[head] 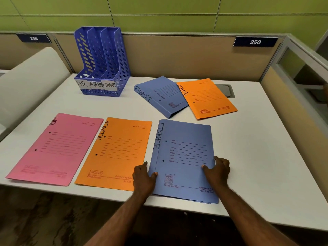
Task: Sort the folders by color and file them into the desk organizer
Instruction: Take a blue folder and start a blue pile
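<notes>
The near blue folder (184, 160) lies flat at 6 o'clock on the worktop (257, 157). Your left hand (143, 176) and right hand (219, 170) press its side edges, fingers bent, gripping nothing. The organizer (102, 63) stands at 11 o'clock.

The white desk (257, 148) carries a blue organizer (103, 68) at its back; five folders lie flat in front and right of the organizer.

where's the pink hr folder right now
In the head view, the pink HR folder lies flat at the desk's front left, just left of the nearer orange ADMIN folder.
</notes>
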Motion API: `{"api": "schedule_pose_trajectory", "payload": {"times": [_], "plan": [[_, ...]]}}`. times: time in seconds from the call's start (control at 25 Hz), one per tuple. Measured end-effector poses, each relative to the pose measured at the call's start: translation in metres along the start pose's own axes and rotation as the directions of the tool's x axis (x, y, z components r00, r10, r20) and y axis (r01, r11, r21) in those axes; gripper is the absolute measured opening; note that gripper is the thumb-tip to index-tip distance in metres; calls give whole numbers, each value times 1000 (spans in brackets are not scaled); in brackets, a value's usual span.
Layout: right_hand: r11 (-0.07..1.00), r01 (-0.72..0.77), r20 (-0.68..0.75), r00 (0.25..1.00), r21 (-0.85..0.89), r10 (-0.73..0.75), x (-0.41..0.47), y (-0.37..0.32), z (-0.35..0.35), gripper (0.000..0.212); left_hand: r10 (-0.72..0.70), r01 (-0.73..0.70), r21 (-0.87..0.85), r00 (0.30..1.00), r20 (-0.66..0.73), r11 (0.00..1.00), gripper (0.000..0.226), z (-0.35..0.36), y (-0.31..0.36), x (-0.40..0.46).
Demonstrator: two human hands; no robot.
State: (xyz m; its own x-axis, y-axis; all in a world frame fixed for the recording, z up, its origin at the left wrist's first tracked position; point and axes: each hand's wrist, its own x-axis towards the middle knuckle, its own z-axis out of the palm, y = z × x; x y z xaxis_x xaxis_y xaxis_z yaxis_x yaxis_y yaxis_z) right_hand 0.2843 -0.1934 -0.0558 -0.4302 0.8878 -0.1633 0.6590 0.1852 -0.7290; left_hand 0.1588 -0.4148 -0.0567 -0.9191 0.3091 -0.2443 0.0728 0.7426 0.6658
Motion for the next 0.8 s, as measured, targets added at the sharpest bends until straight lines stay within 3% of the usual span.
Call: {"api": "schedule_pose_trajectory", "payload": {"times": [0.32, 0.8], "plan": [[988, 153, -71, 986, -15, -154, 17, -39, 16, 44, 166, -171, -105, 985, -56, 980, 51, -44, 12, 51], [986, 154, -184, 973, 56, -141, 69, -96, 12, 51, 445, -436, -200, 895, 0, 877, 46, -81, 82, 167]]}}
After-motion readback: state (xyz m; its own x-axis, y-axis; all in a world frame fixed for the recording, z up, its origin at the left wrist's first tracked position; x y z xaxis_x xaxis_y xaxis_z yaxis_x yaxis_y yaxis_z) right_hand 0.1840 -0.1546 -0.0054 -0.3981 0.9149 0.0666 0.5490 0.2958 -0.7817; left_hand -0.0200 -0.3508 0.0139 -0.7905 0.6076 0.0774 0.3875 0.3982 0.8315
